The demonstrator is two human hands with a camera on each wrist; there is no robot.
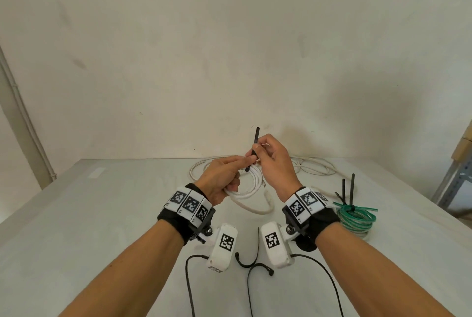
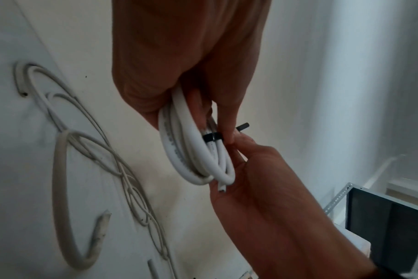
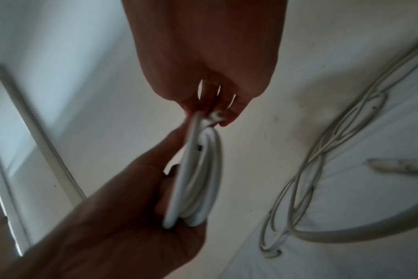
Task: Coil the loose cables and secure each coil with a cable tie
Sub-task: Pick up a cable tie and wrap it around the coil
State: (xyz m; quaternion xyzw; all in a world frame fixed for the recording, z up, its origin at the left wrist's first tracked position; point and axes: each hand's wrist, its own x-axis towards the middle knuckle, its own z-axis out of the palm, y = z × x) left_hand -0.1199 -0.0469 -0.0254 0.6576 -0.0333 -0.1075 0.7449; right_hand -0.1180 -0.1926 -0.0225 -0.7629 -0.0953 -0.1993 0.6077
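A white coiled cable (image 1: 251, 184) (image 2: 191, 151) (image 3: 198, 175) is held above the table between both hands. My left hand (image 1: 224, 177) (image 3: 131, 217) grips the coil's near side, its forefinger stretched toward the tie. A black cable tie (image 1: 254, 148) (image 2: 211, 137) wraps the coil, its long tail sticking up. My right hand (image 1: 270, 155) (image 2: 251, 179) pinches that tie just above the coil. A green coiled cable (image 1: 356, 218) with black ties standing up from it lies on the table at the right.
Loose beige cables (image 1: 311, 166) (image 2: 60, 160) (image 3: 322, 160) sprawl along the back of the grey table (image 1: 102, 214) by the wall. Two spare black cable ties (image 1: 251, 263) lie between my forearms. A metal shelf frame (image 1: 452, 184) stands at the right.
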